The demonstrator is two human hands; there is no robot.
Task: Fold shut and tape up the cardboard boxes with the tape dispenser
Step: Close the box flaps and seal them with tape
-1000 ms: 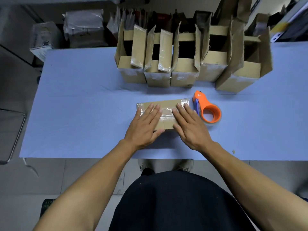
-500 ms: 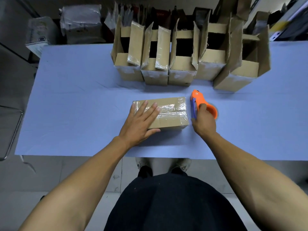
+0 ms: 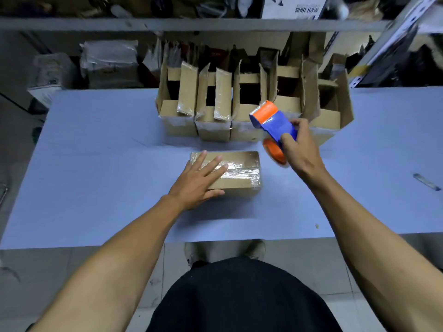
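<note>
A closed cardboard box (image 3: pixel 239 174) with clear tape across its top lies in the middle of the blue table (image 3: pixel 96 164). My left hand (image 3: pixel 197 180) rests flat on the box's left part, fingers spread. My right hand (image 3: pixel 299 147) grips the orange and blue tape dispenser (image 3: pixel 271 123), held in the air to the right of the box and above the table. A row of several open cardboard boxes (image 3: pixel 213 111) with their flaps standing up lines the back of the table.
Behind the table are shelves and wrapped parcels (image 3: pixel 110 61). A small dark strip (image 3: pixel 426 182) lies on the table at the far right. The table's near edge runs just in front of my body.
My right hand left the box, took hold of the tape dispenser and lifted it off the table. My left hand stayed flat on the box.
</note>
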